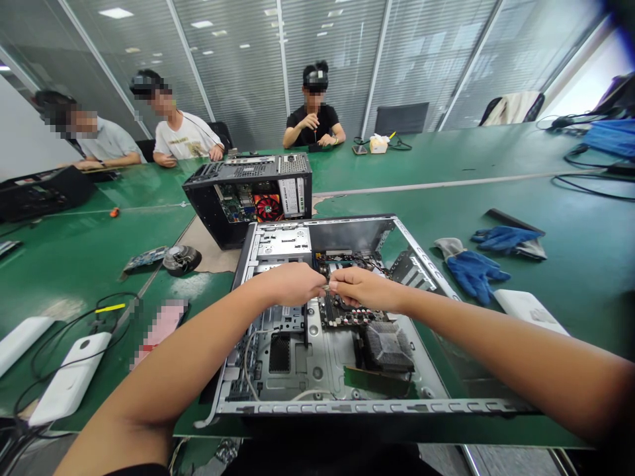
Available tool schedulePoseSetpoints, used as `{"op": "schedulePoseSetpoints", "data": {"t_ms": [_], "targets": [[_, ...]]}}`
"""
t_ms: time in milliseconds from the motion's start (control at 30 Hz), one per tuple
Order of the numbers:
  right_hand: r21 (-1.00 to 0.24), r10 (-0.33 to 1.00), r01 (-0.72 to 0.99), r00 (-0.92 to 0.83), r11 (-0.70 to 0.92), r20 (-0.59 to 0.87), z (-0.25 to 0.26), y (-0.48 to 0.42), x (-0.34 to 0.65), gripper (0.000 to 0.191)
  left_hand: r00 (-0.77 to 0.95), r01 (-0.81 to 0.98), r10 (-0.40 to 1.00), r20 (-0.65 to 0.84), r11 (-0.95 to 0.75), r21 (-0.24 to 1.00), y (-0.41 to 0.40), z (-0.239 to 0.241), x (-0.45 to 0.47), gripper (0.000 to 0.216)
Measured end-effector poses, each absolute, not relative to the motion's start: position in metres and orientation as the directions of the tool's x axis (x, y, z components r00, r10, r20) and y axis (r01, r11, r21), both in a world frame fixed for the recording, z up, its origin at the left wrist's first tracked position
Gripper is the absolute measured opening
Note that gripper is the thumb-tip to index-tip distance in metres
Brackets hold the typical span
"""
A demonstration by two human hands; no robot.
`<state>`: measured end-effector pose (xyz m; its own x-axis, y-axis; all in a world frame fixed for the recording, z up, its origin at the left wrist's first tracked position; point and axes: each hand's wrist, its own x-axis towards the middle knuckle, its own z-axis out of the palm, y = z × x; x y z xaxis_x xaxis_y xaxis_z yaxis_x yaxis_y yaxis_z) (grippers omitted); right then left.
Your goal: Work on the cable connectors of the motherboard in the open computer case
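An open computer case lies on its side in front of me. Above its motherboard, my left hand and my right hand meet with fingers pinched. Between the fingertips shows a small bit of a thin pale cable; most of it is hidden by the fingers. A finned heatsink sits in the lower right of the case, beside a green circuit board. At the lower left, a grey cable curves along the drive cage.
Behind stands another computer case with a red fan. Blue gloves and a white box lie right; a round cooler, pink pouch and white power bank lie left. Three people sit across the green table.
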<state>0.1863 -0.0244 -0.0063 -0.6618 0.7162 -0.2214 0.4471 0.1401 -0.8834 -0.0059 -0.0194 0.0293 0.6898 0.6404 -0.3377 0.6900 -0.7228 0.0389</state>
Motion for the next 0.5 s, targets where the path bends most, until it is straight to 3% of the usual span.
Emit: {"op": "schedulePoseSetpoints", "data": {"t_ms": [500], "targets": [[-0.917,0.697,0.397,-0.668,0.039,-0.260,-0.0062,-0.0245,0.1867,0.024,0.686,0.689,0.639,-0.348,-0.724,0.028,-0.0190,0.0297,-0.0052,0.033]]}}
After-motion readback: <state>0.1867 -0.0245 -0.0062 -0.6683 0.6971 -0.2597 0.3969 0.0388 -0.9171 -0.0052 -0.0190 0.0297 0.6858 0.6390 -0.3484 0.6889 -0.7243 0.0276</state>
